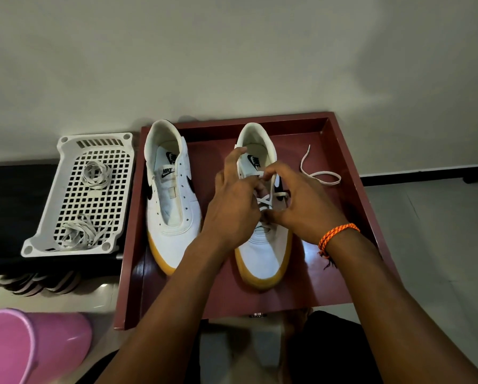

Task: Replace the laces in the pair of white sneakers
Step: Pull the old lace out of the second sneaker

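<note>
Two white sneakers with gum soles stand in a dark red tray (351,173), toes toward me. The left sneaker (174,225) has bare eyelets and no lace. The right sneaker (265,253) is partly laced with a white lace (322,178) whose loose end loops onto the tray to the right. My left hand (232,206) and my right hand (301,206) are both over the right sneaker's eyelets, fingers curled and pinching the lace near the tongue. An orange cord bracelet circles my right wrist.
A white plastic basket (52,217) left of the tray holds two bundles of greyish laces (95,174). A pink bucket (30,345) sits at the lower left. A pale wall stands behind, and a black surface lies under the basket.
</note>
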### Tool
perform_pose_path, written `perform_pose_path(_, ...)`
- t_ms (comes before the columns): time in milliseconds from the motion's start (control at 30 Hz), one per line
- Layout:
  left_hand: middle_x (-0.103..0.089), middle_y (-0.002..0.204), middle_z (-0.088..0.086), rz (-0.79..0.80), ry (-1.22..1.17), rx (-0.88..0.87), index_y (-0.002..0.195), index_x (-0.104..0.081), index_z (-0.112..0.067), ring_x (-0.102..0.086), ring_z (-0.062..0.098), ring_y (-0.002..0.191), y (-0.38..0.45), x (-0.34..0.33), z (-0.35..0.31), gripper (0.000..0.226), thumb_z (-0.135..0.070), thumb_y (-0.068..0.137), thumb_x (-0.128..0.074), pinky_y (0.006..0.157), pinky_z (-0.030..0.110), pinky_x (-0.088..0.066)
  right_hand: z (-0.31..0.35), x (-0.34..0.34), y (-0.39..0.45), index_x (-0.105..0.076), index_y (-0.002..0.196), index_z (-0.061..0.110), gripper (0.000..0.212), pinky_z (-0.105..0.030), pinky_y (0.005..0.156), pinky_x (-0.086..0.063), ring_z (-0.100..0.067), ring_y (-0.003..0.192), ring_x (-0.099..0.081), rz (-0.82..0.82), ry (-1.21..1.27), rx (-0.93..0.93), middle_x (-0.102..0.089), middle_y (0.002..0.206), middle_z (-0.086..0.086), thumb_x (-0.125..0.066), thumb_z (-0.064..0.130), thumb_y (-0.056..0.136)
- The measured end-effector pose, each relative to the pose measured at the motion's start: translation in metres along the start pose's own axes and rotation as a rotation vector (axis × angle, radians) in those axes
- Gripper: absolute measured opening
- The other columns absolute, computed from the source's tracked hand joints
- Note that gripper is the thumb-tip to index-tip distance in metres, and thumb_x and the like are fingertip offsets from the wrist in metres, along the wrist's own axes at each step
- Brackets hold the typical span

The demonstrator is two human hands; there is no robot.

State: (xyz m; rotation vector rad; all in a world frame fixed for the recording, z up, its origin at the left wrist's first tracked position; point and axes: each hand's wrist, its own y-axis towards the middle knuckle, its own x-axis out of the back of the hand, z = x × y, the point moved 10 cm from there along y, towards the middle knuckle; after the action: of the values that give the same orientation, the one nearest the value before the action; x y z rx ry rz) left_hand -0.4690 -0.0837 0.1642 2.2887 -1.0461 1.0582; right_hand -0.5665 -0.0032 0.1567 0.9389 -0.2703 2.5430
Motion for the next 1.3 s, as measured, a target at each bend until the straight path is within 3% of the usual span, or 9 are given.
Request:
perform_pose_path(100,-0.02,0.171,-0.006,-0.017,-0.1,0.005,0.08,-0.067,-0.035,-0.033,0.023,0.147,0.004,0.003,0.002,0.045,0.009,0.09,-0.06,0.099,0.012,-0.036,0.001,0.004,-0.001,-0.055,0.116,0.035,0.063,-0.014,0.073,-0.048,-0.005,0.097,-0.063,-0.015,0.014,-0.012,-0.064,0.114,0.012,-0.095,0.021,0.07)
perform_pose_path(167,-0.033,0.164,-0.006,-0.043,-0.352,0.052,0.073,-0.069,-0.035,-0.044,0.022,0.143,0.007,0.002,0.011,0.05,0.013,0.087,-0.062,0.103,0.031,-0.053,0.002,0.005,-0.002,-0.055,0.115,0.034,0.063,-0.015,0.072,-0.047,-0.002,0.095,-0.061,-0.014,0.014,-0.021,-0.064,0.115,0.011,-0.096,0.02,0.069)
perform_pose_path(300,-0.071,0.103,0.001,-0.089,-1.037,0.429,0.129,-0.068,-0.008,-0.066,0.016,0.073,0.003,-0.004,0.035,0.051,0.015,0.088,-0.048,0.056,0.023,-0.053,0.005,0.007,-0.003,-0.054,0.109,0.036,0.061,-0.023,0.07,-0.046,0.0,0.089,-0.058,-0.01,-0.002,-0.038,-0.062,0.111,0.016,-0.098,0.025,0.068)
perform_pose_path(433,-0.077,0.085,0.003,-0.19,-1.122,0.532,0.122,-0.072,-0.007,-0.061,0.012,0.06,-0.006,0.006,0.049,0.044,-0.007,0.086,-0.047,0.056,0.028,-0.05,0.006,0.008,-0.006,-0.053,0.108,0.035,0.06,-0.01,0.059,-0.04,0.005,0.076,-0.056,-0.009,0.006,-0.059,-0.06,0.102,0.025,-0.097,0.03,0.069)
perform_pose_path(533,-0.078,0.107,0.014,-0.236,-1.016,0.606,0.104,-0.081,-0.024,-0.068,0.017,0.07,-0.008,0.002,0.067,0.039,-0.018,0.082,-0.05,0.067,0.038,-0.057,0.008,0.007,-0.007,-0.052,0.11,0.036,0.059,-0.016,0.061,-0.041,0.004,0.079,-0.054,0.0,-0.013,-0.062,-0.055,0.101,0.027,-0.096,0.03,0.071)
perform_pose_path(667,-0.062,0.125,0.001,-0.395,-0.451,0.165,0.095,-0.069,-0.03,-0.066,0.014,0.11,0.003,0.044,0.045,0.015,-0.033,0.091,-0.055,0.096,0.051,-0.057,0.009,0.006,-0.006,-0.051,0.109,0.039,0.06,-0.029,0.068,-0.053,0.001,0.085,-0.061,-0.008,-0.022,-0.068,-0.059,0.101,0.024,-0.097,0.031,0.07)
perform_pose_path(833,-0.026,0.17,-0.005,-0.145,0.018,-0.146,0.107,-0.077,-0.031,-0.03,0.024,0.153,-0.003,0.013,-0.004,0.025,-0.048,0.099,-0.06,0.112,0.049,-0.042,0.01,0.006,-0.004,-0.052,0.116,0.039,0.056,-0.043,0.074,-0.061,-0.012,0.091,-0.069,-0.044,-0.046,-0.028,-0.067,0.108,0.012,-0.089,0.028,0.075)
perform_pose_path(1067,-0.017,0.173,-0.011,-0.051,0.054,-0.072,0.108,-0.079,-0.034,-0.024,0.022,0.155,-0.005,0.0,-0.003,0.049,-0.072,0.09,-0.055,0.111,0.051,-0.038,0.006,0.006,-0.002,-0.051,0.113,0.04,0.051,-0.045,0.068,-0.061,-0.014,0.078,-0.067,-0.038,-0.113,-0.039,-0.065,0.1,0.008,-0.081,0.018,0.078)
perform_pose_path(1300,-0.028,0.17,-0.01,-0.046,-0.004,0.001,0.112,-0.081,-0.025,-0.037,0.028,0.145,0.0,-0.004,0.007,0.023,-0.037,0.095,-0.072,0.102,0.06,-0.049,0.01,0.006,-0.003,-0.051,0.115,0.038,0.048,-0.045,0.07,-0.061,-0.012,0.083,-0.067,-0.039,-0.103,-0.02,-0.067,0.103,0.008,-0.084,0.028,0.081)
